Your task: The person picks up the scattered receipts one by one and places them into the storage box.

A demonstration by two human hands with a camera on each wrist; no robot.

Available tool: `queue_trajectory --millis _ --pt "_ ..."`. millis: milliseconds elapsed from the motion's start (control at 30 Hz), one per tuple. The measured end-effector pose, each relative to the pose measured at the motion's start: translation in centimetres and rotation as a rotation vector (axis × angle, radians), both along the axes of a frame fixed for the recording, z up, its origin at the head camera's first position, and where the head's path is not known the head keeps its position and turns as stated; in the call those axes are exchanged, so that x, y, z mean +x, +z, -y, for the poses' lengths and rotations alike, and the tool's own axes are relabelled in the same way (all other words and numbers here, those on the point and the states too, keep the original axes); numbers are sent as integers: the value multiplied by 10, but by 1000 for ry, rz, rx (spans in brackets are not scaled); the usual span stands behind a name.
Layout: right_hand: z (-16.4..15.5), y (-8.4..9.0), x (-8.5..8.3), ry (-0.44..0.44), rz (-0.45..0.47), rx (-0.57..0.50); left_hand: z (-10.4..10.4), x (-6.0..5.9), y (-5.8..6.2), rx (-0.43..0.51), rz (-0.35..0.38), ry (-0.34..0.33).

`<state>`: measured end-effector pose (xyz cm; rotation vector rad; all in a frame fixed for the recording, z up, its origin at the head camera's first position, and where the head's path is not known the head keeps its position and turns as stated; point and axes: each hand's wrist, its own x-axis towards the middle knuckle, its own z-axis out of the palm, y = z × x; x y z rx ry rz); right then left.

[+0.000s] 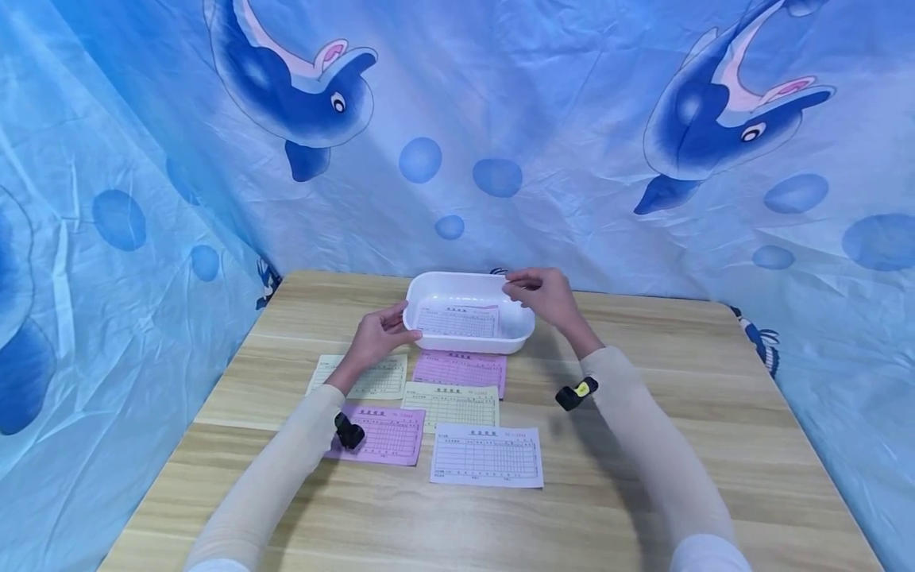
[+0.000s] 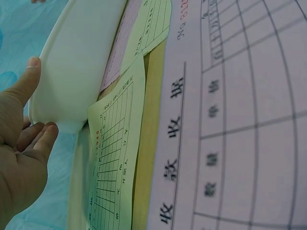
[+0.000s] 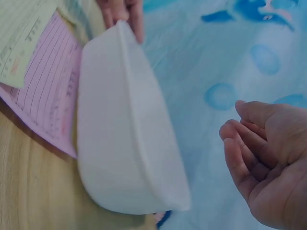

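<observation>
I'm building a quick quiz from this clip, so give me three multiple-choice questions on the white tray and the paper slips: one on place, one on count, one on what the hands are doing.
1. Where does the white tray stand?
A. at the table's far middle
B. at the near edge
C. on the floor

2. How many slips lie flat on the wooden table outside the tray?
A. two
B. five
C. eight

3. How does the left hand meet the tray?
A. it touches the tray's left end
B. it lies flat on a slip
C. it is out of view

Answers: 1 A, the tray sits beyond the slips near the curtain. 2 B, two pink, two yellow, one white. 3 A, thumb and fingers touch its end, while the right hand is at the far rim.
</observation>
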<state>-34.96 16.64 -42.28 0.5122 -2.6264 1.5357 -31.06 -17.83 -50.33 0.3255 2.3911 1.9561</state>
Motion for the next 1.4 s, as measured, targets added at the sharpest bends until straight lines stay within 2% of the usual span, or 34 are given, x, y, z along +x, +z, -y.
queue_trajectory --millis 267,500,700,1000,1400 --pt "-12 19 33 -10 -47 31 1 -1 2 -19 19 0" --pt "-23 18 68 -33 -71 63 0 0 4 -32 16 4" --pt "-30 5 94 -14 -68 70 0 0 4 -40 12 10" --pt "-39 -24 129 -23 40 90 0 0 2 -30 28 14" --pt "-47 -65 163 -36 165 84 0 0 2 -11 24 12"
